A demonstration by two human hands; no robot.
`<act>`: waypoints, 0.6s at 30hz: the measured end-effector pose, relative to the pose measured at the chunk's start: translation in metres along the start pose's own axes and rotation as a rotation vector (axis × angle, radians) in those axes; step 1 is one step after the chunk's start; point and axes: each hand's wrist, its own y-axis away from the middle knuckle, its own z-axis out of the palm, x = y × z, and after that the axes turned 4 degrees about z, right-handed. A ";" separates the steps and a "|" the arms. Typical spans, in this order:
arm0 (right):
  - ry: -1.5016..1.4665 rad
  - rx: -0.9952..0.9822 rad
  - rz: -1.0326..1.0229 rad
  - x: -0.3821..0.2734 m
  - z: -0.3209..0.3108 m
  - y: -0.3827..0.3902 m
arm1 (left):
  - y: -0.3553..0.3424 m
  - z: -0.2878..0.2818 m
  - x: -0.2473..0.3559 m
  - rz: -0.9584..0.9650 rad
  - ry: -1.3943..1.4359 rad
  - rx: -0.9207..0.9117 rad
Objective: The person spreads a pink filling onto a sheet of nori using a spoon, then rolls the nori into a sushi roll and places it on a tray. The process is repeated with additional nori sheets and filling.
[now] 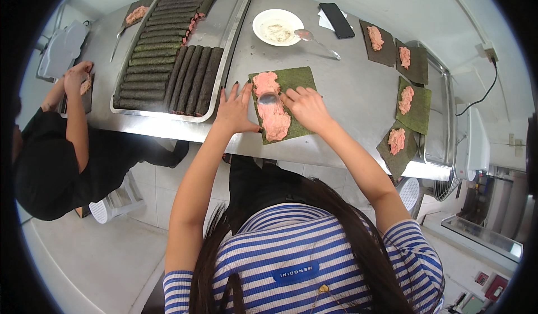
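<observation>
- The sheet [298, 78], thin and dark green, is laid flat on the counter [358, 118]; its left half is covered by pink paste [277, 126].
- The sheet is judged very light and easily torn, likely to go limp where damp; the paste is judged soft, sticky and easily smeared.
- The sheet is best held lightly by its bare edges, with fingers kept flat.
- The left hand [233, 106] is placed at the sheet's 9 o'clock, fingers spread, nothing clasped, the thumb at the 7 o'clock corner.
- The spoon [269, 98] is grasped by the right hand [307, 106], held over the sheet's 3 o'clock side; its bowl end is rested on the paste, at the hand's 9 o'clock.
- From the sheet, a tray [231, 50] of rolls [148, 61] is seen at 10 o'clock.
</observation>
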 end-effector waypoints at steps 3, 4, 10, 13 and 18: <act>0.017 0.008 0.018 0.003 0.008 -0.012 | 0.000 -0.003 0.002 -0.021 -0.026 -0.040; 0.020 0.010 0.022 0.004 0.010 -0.014 | -0.001 -0.005 0.003 -0.032 -0.036 -0.063; 0.024 0.025 0.045 0.007 0.014 -0.027 | 0.000 -0.006 0.004 -0.047 -0.031 -0.067; 0.017 0.000 0.076 0.009 0.017 -0.030 | -0.001 -0.002 0.002 -0.034 -0.030 -0.049; -0.008 -0.031 0.141 0.009 0.019 -0.040 | 0.000 -0.005 0.003 -0.050 -0.026 -0.069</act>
